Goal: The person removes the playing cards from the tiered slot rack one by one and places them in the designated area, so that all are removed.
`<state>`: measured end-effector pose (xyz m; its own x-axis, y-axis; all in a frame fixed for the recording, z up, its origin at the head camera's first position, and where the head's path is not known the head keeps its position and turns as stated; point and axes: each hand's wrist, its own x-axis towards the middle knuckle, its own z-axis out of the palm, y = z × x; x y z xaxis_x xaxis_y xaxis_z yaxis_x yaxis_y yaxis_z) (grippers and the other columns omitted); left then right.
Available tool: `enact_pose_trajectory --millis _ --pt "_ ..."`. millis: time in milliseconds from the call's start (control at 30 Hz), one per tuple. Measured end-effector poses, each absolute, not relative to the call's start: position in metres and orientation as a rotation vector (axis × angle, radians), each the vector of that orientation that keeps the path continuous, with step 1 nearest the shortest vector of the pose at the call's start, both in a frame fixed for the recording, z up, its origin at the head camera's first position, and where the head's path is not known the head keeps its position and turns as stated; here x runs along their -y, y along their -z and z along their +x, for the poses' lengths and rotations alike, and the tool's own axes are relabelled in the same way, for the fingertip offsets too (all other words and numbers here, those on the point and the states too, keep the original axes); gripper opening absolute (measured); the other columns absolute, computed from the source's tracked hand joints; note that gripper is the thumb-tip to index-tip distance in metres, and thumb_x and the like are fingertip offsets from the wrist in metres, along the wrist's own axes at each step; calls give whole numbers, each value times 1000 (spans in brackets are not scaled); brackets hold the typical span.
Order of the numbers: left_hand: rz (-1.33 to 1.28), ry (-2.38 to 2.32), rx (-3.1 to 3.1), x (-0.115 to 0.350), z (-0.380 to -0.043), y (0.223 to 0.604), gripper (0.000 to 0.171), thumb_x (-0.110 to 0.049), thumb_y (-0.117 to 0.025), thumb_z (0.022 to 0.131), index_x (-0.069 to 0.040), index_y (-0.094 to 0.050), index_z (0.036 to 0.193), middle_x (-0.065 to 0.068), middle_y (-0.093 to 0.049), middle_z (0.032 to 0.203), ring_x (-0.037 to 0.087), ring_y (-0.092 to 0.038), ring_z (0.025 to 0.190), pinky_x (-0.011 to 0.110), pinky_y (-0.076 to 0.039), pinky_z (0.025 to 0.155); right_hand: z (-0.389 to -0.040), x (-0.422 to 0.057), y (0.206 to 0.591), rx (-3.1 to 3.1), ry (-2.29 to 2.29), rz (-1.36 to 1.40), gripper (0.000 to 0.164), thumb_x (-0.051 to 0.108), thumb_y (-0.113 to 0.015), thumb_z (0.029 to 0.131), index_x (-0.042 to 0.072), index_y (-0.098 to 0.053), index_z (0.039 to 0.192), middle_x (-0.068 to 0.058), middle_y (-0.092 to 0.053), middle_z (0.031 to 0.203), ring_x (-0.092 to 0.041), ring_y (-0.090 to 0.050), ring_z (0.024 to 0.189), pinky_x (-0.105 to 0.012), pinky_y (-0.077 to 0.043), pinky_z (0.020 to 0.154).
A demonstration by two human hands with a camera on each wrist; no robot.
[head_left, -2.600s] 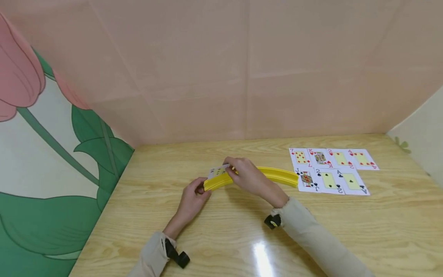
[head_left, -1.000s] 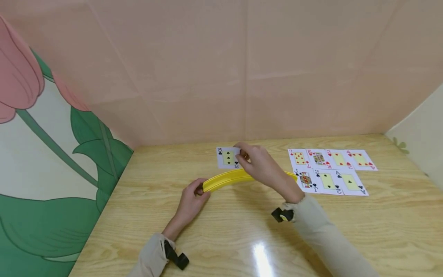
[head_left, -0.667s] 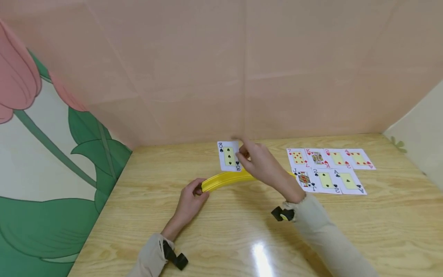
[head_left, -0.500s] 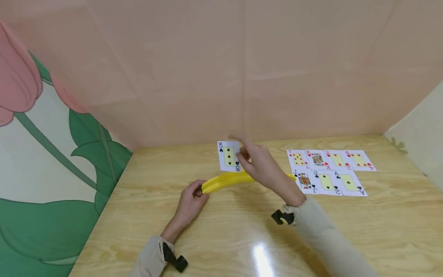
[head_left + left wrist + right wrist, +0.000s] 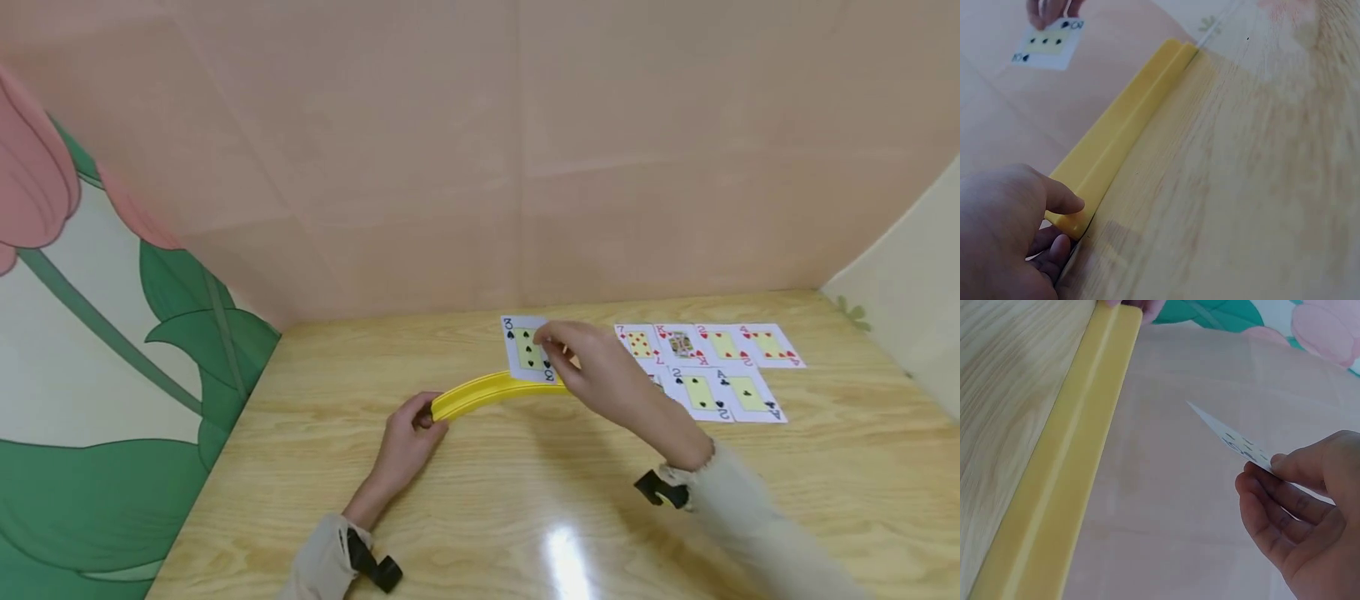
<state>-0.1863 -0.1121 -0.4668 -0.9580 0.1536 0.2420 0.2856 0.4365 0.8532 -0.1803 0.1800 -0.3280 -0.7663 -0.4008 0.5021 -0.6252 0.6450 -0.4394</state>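
A curved yellow card holder (image 5: 474,394) stands on the wooden table. Its left end is gripped by my left hand (image 5: 407,442), thumb on the near face and fingers behind, as the left wrist view (image 5: 1007,231) also shows. My right hand (image 5: 611,375) pinches a three of spades (image 5: 527,350) between thumb and fingers at its right edge. In the right wrist view the card (image 5: 1229,434) appears nearly edge-on, apart from the holder (image 5: 1054,462). In the head view it overlaps the holder's back edge. The holder's right end is hidden behind my right hand.
To the right lie two rows of face-up playing cards. The back row includes a seven of diamonds (image 5: 639,343) and a king of hearts (image 5: 679,344); the front row includes a two of spades (image 5: 697,392) and an ace (image 5: 746,393). A pink-beige wall (image 5: 420,167) rises behind the table.
My right hand has lifted the three of spades out from the holder's left part, then carried it to the right. My left hand keeps its grip on the holder's end.
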Motion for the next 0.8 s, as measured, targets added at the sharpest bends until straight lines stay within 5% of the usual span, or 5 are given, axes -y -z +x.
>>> enact_pose_trajectory --millis 500,800 --pt "-399 1557 2549 111 -187 467 34 2 -72 86 -12 -67 117 3 -68 105 15 -57 84 26 -48 74 -154 -236 336 2385 -685 769 28 -11 -72 81 5 -69 104 -5 -70 97 -15 -65 78 -32 -54 60" --pt "-403 1563 2547 109 -187 466 34 2 -72 86 -12 -67 117 3 -68 105 16 -57 84 26 -48 74 -145 -269 327 2337 -645 695 34 -12 -73 76 3 -68 107 -5 -70 95 -15 -63 74 -12 -44 57"
